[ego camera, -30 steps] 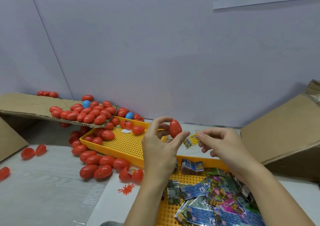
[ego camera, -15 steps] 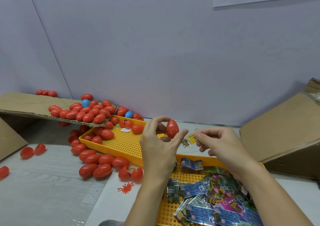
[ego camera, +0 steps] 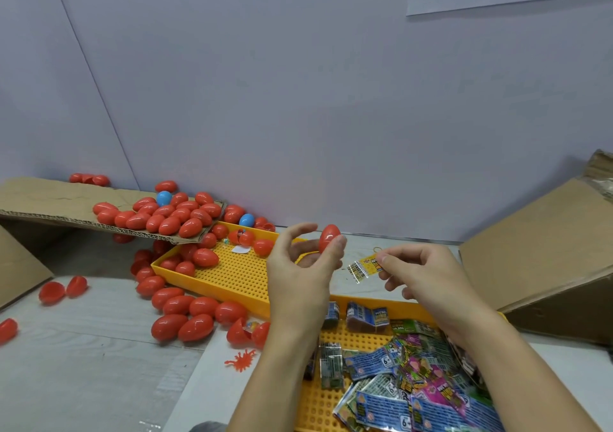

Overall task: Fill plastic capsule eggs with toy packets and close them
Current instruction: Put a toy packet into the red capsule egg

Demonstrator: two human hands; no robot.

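1. The left hand (ego camera: 300, 277) pinched a red capsule egg (ego camera: 329, 237) at its fingertips, above the yellow tray (ego camera: 232, 275); its long axis stood near upright, narrow end up.
2. The right hand (ego camera: 421, 275) gripped a small toy packet (ego camera: 365, 267), lying roughly level, free end pointing left toward the egg.

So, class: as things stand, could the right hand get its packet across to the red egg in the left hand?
Probably yes: the right hand pinches the packet beside the red egg in the left hand, with only open air between.
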